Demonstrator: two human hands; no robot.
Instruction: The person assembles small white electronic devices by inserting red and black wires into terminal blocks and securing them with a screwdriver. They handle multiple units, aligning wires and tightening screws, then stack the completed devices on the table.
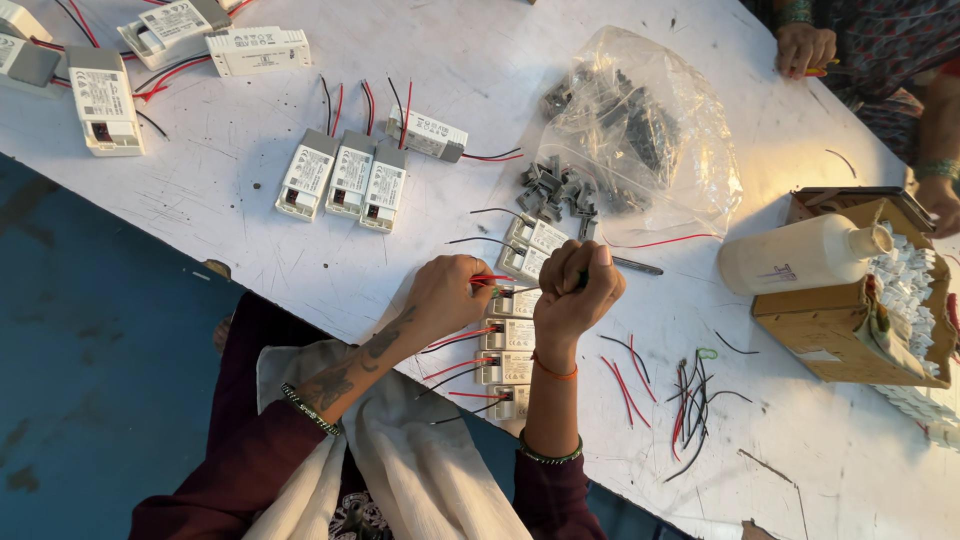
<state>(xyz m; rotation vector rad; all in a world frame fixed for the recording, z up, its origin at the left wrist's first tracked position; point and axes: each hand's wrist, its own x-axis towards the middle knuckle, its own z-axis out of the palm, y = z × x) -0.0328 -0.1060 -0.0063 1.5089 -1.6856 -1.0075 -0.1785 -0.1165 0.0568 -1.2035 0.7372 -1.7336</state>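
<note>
The left hand pinches a red wire between closed fingers, near the table's near edge. The right hand is fisted around a thin dark tool, just beside the left.

Under the hands lies a row of four small white boxes with red and black wires; two more sit just beyond the hands. Three identical boxes lie side by side toward the middle, one more past them. A clear bag holds grey clips. A white bottle rests on a cardboard box at the right edge.

The table is white and scratched; the floor is dark blue.
</note>
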